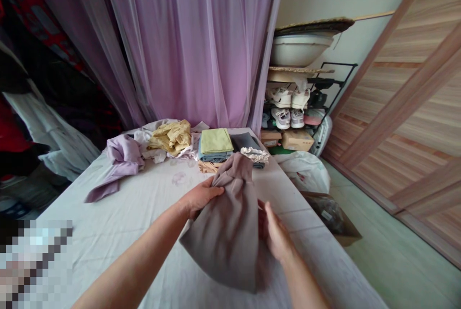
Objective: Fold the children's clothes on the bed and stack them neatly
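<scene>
At the near end of this narrow room, a wood-panelled sliding door [403, 98] fills my right side, and a sheer lilac curtain [190, 45] hangs straight ahead. Between them stands a black wire rack [345, 71] holding sneakers [286, 107] and a white basin [300, 50]. A long surface under a pale lilac sheet [108, 222] runs away from me. At its far end lie a crumpled yellow garment [171, 137], a lilac garment [122, 160], a folded green cloth [216, 141] on a folded blue cloth [212, 157], and a lace-edged white piece [255, 155].

The taupe cloth [225, 237] is bunched in front of me above the sheet, gathered narrow at the top and bagging out below. I can't tell whether its lower edge touches the sheet. My left hand [200, 197] is closed around the gathered part from the side. My right hand [275, 232] is against the other side, fingers spread, but part of it is hidden, so I can't tell whether it's gripping. If my left hand slackens, the soft fabric could slip and drop, and swinging it forward could snag the lace-edged white piece.
</scene>
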Action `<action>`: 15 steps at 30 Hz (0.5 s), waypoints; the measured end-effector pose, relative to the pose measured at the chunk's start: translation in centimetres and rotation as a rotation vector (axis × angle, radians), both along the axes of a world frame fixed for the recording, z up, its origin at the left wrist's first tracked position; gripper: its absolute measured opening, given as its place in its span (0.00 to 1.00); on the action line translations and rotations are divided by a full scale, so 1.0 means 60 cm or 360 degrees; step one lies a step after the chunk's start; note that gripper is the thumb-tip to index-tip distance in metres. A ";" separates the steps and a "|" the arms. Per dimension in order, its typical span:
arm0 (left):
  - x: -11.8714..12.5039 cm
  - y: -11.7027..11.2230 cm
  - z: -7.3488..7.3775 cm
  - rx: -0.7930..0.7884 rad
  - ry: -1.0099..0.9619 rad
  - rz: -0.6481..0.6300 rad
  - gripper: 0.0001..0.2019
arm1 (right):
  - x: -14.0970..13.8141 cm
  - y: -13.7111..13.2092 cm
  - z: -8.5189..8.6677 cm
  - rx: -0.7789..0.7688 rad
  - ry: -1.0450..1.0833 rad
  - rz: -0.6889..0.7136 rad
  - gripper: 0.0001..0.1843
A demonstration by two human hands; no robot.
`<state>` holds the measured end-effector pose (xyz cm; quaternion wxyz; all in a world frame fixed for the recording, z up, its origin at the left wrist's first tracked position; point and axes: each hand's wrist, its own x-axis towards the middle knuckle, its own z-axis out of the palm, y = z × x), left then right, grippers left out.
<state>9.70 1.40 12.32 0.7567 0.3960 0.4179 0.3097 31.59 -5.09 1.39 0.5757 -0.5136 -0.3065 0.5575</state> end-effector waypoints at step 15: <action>0.129 0.317 0.176 0.0694 -0.0175 0.0024 0.32 | 0.030 0.018 -0.034 0.0023 0.0628 0.0369 0.18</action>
